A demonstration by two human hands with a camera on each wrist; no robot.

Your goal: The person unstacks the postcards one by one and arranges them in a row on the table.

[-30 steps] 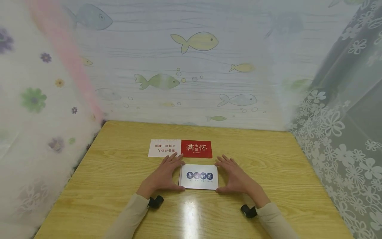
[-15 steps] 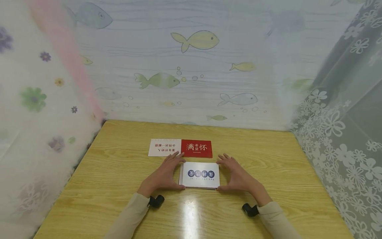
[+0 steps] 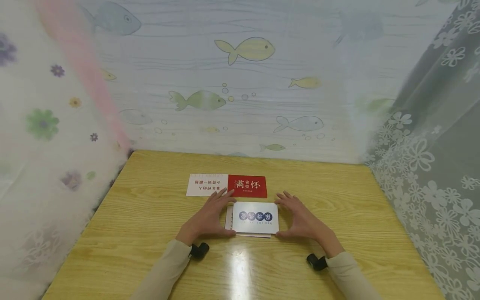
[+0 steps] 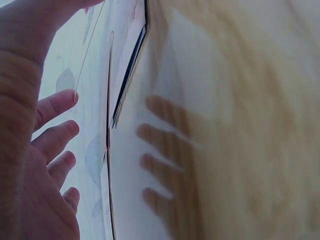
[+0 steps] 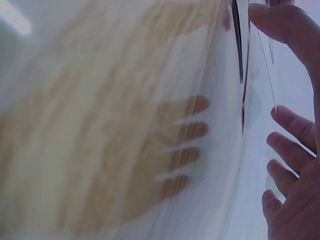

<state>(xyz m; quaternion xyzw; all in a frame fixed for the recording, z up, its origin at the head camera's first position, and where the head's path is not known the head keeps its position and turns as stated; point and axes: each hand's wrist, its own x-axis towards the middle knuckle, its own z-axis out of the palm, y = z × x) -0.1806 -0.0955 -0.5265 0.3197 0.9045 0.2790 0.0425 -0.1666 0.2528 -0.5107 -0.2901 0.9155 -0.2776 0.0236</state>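
A white card (image 3: 256,227) with blue circled characters is held just above a small stack of cards (image 3: 229,221), whose left and near edges show beneath it. My left hand (image 3: 205,218) pinches the card's left corners between thumb and index fingertip. At the right corners, my right hand (image 3: 303,221) holds it the same way. In the left wrist view the stack (image 4: 131,67) lies on the table, apart from the raised card. The card looks like a thin sheet edge at the index fingertip (image 5: 278,113) in the right wrist view.
Beyond the hands, a white card (image 3: 204,184) with red characters lies flat against a red card (image 3: 247,186). They rest on a glossy wood-grain table (image 3: 150,250). A fish-print curtain (image 3: 240,83) stands behind the table, with floral and lace cloth at the sides.
Both hands have lifted the top card off the stack and shifted it slightly right and away from me. More of the stack's left and near edges shows. The two far cards stay put.
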